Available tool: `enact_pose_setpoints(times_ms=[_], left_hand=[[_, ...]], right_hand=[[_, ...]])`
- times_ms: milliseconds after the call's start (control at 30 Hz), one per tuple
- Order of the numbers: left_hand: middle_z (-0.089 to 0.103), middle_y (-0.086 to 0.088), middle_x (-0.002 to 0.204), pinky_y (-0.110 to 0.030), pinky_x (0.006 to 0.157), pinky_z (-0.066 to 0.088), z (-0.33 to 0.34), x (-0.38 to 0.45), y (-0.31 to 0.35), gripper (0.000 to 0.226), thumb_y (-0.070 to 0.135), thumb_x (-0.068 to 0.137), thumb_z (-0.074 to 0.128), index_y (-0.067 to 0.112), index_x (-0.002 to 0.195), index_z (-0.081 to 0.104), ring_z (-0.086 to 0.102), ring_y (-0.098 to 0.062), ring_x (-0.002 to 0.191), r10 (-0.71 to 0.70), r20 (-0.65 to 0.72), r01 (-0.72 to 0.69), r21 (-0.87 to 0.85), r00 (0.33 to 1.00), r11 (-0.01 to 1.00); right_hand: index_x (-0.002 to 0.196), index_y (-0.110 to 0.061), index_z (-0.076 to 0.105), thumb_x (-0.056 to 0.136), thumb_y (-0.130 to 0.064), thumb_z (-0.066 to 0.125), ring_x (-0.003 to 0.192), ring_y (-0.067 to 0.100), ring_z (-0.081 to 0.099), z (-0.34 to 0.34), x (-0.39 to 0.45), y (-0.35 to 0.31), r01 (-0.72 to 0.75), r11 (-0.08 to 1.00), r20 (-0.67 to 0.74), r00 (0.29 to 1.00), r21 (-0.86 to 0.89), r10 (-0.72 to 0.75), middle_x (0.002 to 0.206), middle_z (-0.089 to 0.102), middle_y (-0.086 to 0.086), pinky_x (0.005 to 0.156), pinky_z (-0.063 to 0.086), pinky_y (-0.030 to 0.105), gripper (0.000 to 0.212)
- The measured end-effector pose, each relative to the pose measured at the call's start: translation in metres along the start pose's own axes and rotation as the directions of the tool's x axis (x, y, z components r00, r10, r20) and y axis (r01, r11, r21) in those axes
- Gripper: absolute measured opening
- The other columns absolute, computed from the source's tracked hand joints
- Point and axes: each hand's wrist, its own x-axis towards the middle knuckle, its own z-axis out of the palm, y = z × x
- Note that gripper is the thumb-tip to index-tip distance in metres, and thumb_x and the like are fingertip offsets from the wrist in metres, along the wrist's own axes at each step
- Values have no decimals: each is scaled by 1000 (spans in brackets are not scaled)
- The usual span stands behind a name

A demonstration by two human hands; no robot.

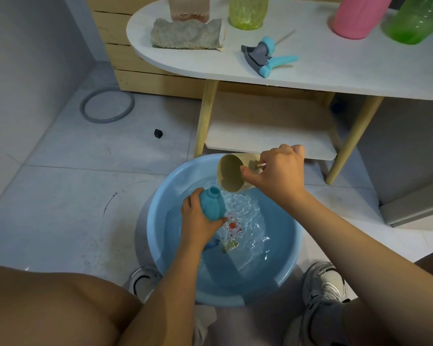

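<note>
A light blue basin (283, 275) full of water sits on the floor between my feet. My left hand (198, 223) grips a small blue bottle (211, 202) over the water, its open neck pointing up and away. My right hand (276, 171) holds a beige cup (229, 173) by its handle, tipped on its side with its mouth just above the bottle's neck. The water under them ripples. Small coloured bits (233, 228) lie in the basin.
A white oval table (310, 73) on wooden legs stands behind the basin. On it lie a grey cloth (185, 33), a blue spray head (265, 56), a yellow-green glass (248, 11), a pink bottle (358, 16) and a green bottle (415, 21). A grey ring (108, 106) lies on the floor.
</note>
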Motion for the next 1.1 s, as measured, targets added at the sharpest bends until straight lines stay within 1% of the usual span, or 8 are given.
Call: enact_pose_setpoints(times_ms=[100,233,333,500,633,767,900,1100], left_hand=[[33,-4,139,-38,102,38,0,0,1,96,31,61,87,24,138,30,35,-23,127,3,6,-3,6,1000,1000],[34,-4,138,-40,104,37,2,1,1,97,32,60,87,22,138,30,35,-23,128,3,4,-3,19,1000,1000],[35,-5,138,-40,103,38,2,1,0,97,32,60,87,22,138,30,35,-24,128,-2,-3,2,32,1000,999],[33,-4,139,-37,103,37,2,1,2,97,31,62,87,22,139,29,34,-22,129,2,12,-2,34,1000,999],[33,-4,139,-37,102,37,3,1,1,97,30,61,87,21,139,29,33,-23,128,3,31,-4,42,1000,999],[34,-4,139,-40,103,38,3,2,-1,97,33,61,87,22,139,30,35,-23,128,-8,21,6,60,1000,998],[34,-3,139,-38,102,38,3,1,-1,97,32,61,87,22,139,30,34,-22,128,-6,25,5,65,1000,998],[34,-3,138,-39,101,39,3,2,0,96,33,61,87,24,138,30,35,-23,127,-9,37,7,57,999,998]], right_hand=[[50,-9,57,70,-51,61,58,23,44,1,0,0,12,1000,-38,999,-19,-13,45,50,4,68,10,27,46],[49,-10,57,70,-45,66,57,23,45,2,0,-1,30,999,-54,998,-38,-32,44,50,2,68,9,27,42],[49,-10,58,69,-46,65,56,21,44,2,1,-1,27,999,-66,997,-45,-30,44,50,1,68,11,27,41],[50,-12,60,69,-53,58,56,20,45,3,0,-2,49,997,-80,995,-55,-54,44,51,0,69,19,31,44],[49,-13,60,68,-51,58,55,20,44,3,0,-2,68,996,-102,992,-58,-74,44,49,-1,69,21,31,43],[49,-13,60,69,-51,58,55,20,44,6,-1,-3,94,992,-114,988,-79,-103,44,49,-1,70,22,32,43],[51,-13,61,69,-51,56,55,20,45,7,-1,-3,120,990,-134,983,-79,-130,44,50,-1,71,23,32,43],[52,-13,62,68,-52,59,56,20,46,7,-1,-3,158,984,-181,969,-76,-170,45,51,-1,72,24,31,42]])
